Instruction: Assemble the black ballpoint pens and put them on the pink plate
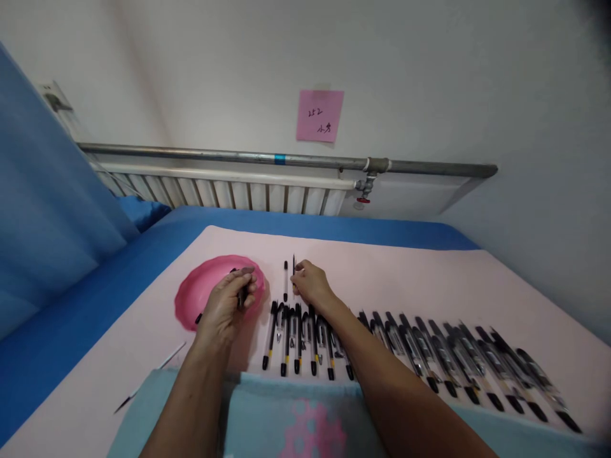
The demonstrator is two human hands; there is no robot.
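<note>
My left hand [225, 304] is closed at the right side of a pink bowl [187, 286], its fingers curled around small black pen parts [242, 296]. They look like caps, but the fingers partly cover them. Just right of the bowl, my right hand [311, 282] pinches a thin dark pen refill [294, 262], tip pointing away from me. Beside it lies a clear pen barrel [285, 280] with black ends. Nearer me, a row of pens [286, 343] with clear barrels, black ends and some yellow bands runs under my right forearm.
The row continues as many disassembled pens [443, 356] at the right. A thin white stick-like piece with a dark tip [125, 403] lies at the left. The pink sheet [410, 273] covers a blue surface [391, 228]. Behind are a radiator [258, 196] and a metal pipe [214, 154].
</note>
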